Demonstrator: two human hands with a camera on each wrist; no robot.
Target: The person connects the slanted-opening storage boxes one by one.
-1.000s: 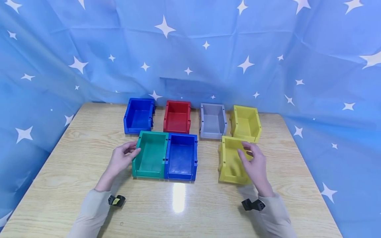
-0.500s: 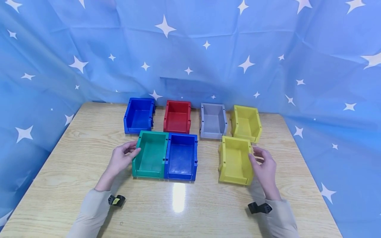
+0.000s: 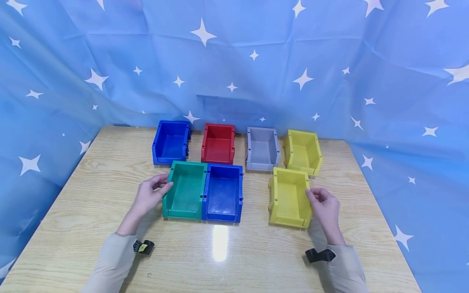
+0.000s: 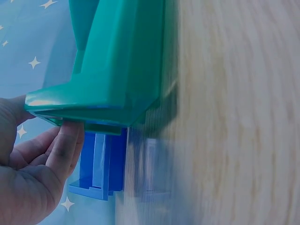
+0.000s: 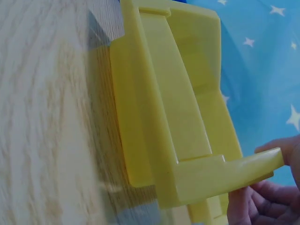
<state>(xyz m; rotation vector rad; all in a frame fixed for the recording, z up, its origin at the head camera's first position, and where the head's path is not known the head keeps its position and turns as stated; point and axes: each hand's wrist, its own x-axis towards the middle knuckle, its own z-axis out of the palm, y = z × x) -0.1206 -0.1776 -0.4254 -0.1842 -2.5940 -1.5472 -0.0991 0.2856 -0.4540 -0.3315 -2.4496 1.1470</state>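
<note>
My left hand [image 3: 149, 196] pinches the left side wall of a green bin [image 3: 187, 189]; in the left wrist view the thumb lies over the rim of the green bin [image 4: 117, 61] and the fingers [image 4: 65, 145] are under its outer edge. Against the green bin's right side stands a blue bin [image 3: 222, 190]. The right hand [image 3: 326, 209] grips the right side wall of the front yellow bin [image 3: 289, 195]. In the right wrist view its thumb is on the rim of the yellow bin [image 5: 173, 93], fingers [image 5: 240, 206] beneath.
Behind, a row of bins stands near the curtain [image 3: 234, 61]: a blue bin [image 3: 171, 143], a red bin [image 3: 218, 144], a grey bin [image 3: 262, 147] and another yellow bin [image 3: 303, 151]. All rest on a wooden table [image 3: 227, 260]. A gap lies between the front blue and yellow bins.
My right hand has moved from above the front yellow bin to its right side wall, and its fingers have closed on that wall. The left hand and the bins have kept their places.
</note>
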